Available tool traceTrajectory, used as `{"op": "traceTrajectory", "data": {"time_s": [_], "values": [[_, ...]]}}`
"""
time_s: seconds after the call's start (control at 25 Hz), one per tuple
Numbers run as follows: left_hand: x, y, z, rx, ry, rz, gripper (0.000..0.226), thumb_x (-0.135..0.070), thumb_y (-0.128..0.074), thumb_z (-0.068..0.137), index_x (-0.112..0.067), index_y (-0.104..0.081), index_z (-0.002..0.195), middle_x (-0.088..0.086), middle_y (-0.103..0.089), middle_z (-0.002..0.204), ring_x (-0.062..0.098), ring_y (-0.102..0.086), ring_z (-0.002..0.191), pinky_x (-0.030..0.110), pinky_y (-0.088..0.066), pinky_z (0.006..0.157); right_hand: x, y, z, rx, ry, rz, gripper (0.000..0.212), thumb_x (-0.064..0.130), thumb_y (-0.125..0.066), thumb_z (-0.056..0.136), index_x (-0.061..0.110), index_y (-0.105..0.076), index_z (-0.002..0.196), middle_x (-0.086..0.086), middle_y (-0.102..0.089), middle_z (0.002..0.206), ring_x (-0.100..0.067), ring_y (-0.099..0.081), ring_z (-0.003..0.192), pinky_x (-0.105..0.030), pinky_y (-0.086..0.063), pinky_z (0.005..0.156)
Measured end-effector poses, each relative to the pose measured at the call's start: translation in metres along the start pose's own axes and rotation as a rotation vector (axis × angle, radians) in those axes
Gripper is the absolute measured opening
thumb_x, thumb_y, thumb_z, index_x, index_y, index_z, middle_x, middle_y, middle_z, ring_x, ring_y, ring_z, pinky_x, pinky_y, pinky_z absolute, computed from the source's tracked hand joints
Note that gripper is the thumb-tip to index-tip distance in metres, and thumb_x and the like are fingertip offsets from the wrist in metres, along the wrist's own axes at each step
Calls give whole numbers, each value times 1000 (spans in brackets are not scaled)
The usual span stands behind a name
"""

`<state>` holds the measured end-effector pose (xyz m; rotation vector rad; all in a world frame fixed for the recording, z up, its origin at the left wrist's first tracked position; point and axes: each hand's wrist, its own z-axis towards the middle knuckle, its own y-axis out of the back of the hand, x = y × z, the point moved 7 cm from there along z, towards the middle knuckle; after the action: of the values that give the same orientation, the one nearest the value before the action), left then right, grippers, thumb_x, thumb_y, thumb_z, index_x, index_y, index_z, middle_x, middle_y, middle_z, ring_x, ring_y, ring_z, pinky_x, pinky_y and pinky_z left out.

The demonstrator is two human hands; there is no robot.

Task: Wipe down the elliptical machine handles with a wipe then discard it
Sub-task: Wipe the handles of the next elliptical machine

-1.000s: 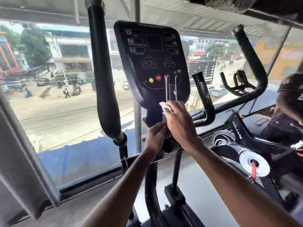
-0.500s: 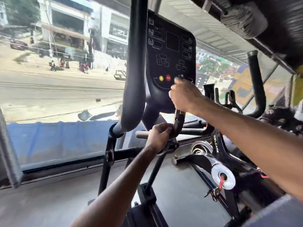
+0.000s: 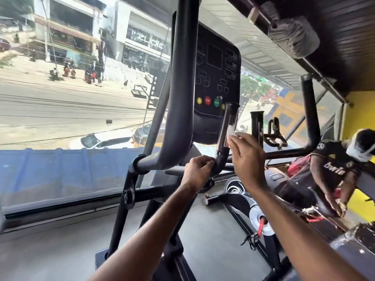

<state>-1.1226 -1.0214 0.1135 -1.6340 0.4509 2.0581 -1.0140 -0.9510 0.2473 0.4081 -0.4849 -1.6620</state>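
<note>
Wide window (image 3: 67, 138) onto a sunlit street (image 3: 50, 102); grey floor (image 3: 50, 250); yellow wall (image 3: 363, 114); dark slatted ceiling (image 3: 345, 37).

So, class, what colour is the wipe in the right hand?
The wipe is white; head view.
</note>
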Motion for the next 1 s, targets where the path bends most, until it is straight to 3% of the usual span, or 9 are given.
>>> {"op": "traceTrajectory", "data": {"time_s": [0.08,0.2,0.28,0.4,0.48,0.6,0.72,0.88,1.0], "values": [[0,-2,2,0,11,21,34,-37,-54,78,-22,-80,93,-3,-78,89,19,-73,91,41,-56,91,-21,-17,-16,-89,-353,240,21,9,-68,95,3,-73,115,-2,-73,108,-11,-66,96,-16,-51,89],[0,-4,3,50,58,-15,32,-48,-55,73,-32,-77,90,-1,-79,87,24,-75,92,46,-59,92,-49,-58,-22,-72,-917,808,23,12,-60,100,4,-71,118,-16,-75,106,-16,-67,86,-34,-54,82],[0,-3,2,68,81,-15,29,-49,-57,72,-35,-78,87,2,-79,86,28,-76,92,50,-59,92,-51,-76,-27,-1,-1099,1121,20,15,-53,102,11,-72,105,-11,-75,92,-19,-69,78,-42,-52,80],[-9,1,4,59,56,81,19,-44,-58,77,-42,-77,78,-4,-78,84,24,-75,91,49,-58,91,-53,-70,-43,-28,-981,972,17,21,-61,98,25,-76,94,-1,-77,92,-16,-72,87,-43,-58,89],[-18,4,10,45,53,72,21,-48,-61,72,-38,-78,80,-5,-75,79,23,-70,82,51,-59,90,-42,-51,-59,-167,-791,786,17,14,-66,96,17,-77,109,-2,-77,105,-5,-71,95,-26,-58,89],[-37,5,22,6,33,49,37,-54,-62,67,-22,-76,81,2,-68,72,23,-60,67,44,-50,72,-8,-32,-78,-372,-455,495,21,7,-70,94,6,-75,114,-6,-74,113,-11,-69,106,-24,-54,93],[-62,0,32,-26,21,105,31,-52,-65,75,-24,-75,84,1,-76,87,26,-73,87,48,-59,88,13,-37,-92,-358,-301,315,31,7,-69,94,13,-72,124,-10,-66,126,-23,-64,118,-30,-50,101],[-82,-5,42,-76,55,198,39,-55,-67,73,-23,-77,92,-9,-69,68,24,-70,79,52,-62,87,16,-43,-104,-349,-316,303,36,10,-65,97,18,-66,133,-9,-63,130,-25,-60,121,-34,-48,103],[-93,-9,39,-73,105,211,25,-41,-68,77,-21,-75,90,1,-73,79,28,-76,84,43,-64,77,4,-47,-110,-464,-553,481,28,18,-65,98,14,-71,125,-4,-70,118,-11,-62,111,-31,-52,95]]}}
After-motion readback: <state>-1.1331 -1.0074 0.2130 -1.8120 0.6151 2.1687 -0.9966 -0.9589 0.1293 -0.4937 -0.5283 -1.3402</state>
